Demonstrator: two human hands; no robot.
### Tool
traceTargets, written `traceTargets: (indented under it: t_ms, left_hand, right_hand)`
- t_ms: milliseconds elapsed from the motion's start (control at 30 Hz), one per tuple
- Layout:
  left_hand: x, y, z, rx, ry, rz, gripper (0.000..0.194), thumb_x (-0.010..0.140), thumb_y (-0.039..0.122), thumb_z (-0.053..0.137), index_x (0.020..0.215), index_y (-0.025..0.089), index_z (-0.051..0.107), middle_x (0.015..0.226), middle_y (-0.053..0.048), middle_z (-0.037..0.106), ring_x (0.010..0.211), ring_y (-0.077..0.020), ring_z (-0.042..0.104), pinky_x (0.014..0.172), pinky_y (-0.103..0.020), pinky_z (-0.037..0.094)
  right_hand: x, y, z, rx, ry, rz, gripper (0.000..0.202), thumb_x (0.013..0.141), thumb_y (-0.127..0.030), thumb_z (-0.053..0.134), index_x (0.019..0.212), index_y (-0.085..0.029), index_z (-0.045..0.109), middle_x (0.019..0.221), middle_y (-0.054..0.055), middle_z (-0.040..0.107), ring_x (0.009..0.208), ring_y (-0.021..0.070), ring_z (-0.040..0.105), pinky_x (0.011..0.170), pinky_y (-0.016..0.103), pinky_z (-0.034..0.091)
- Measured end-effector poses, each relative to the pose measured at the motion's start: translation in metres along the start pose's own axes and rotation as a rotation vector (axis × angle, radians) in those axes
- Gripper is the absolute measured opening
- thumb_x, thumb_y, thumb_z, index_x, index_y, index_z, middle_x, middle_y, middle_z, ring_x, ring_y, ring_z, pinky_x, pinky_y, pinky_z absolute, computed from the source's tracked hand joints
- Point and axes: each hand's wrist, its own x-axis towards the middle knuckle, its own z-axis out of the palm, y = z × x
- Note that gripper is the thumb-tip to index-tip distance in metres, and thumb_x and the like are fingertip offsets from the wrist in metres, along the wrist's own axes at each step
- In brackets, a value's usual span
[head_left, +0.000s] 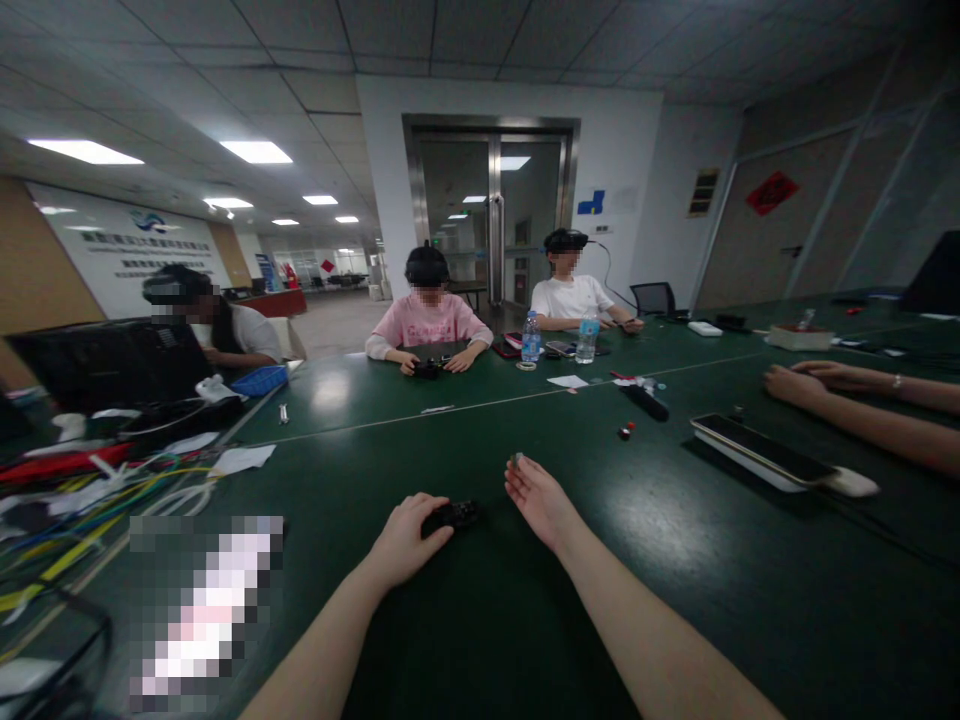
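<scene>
My left hand (411, 535) rests on the green tabletop, its fingers and thumb closed around a small black device (459, 514). The device lies low on the table, and my fingers cover its left part. To its right, apart from it, my right hand (537, 497) is raised on edge with the palm turned left. A small greyish piece (516, 460) shows at the fingertips of that hand; it is too small to name. The right thumb is mostly hidden.
A phone (761, 450) on a white block lies at right, near another person's hands (799, 385). A small black-and-red part (625, 431) and a black pouch-like item (646, 401) lie ahead. Bottles (587, 340) stand farther back. Tangled cables (97, 520) cover the left side. Several people sit around.
</scene>
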Motion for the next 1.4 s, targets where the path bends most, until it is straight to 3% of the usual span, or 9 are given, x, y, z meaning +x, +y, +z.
traceTargets:
  t_ms: [533,1400]
  left_hand:
    - [-0.0003,0.0028,-0.0020,0.003,-0.007,-0.014,0.044,0.083,0.043,0.052,0.122,0.024,0.052,0.117,-0.005,0.056,0.108,-0.0225,0.049,0.094,-0.036,0.037]
    - [-0.0002,0.0053,-0.0021,0.003,-0.004,-0.019,0.043,0.083,0.043,0.052,0.122,0.025,0.052,0.116,-0.005,0.056,0.107,-0.0232,0.049,0.093,-0.036,0.038]
  right_hand:
    - [-0.0020,-0.0044,0.0017,0.064,0.029,0.036,0.025,0.070,-0.032,0.067,0.093,-0.026,0.059,0.099,0.001,0.065,0.099,0.0197,0.060,0.085,0.035,0.049]
    - [0.0040,0.0017,-0.0028,-0.053,-0.035,0.023,0.029,0.070,-0.039,0.068,0.095,-0.024,0.065,0.099,0.005,0.065,0.091,0.0195,0.061,0.080,0.036,0.050]
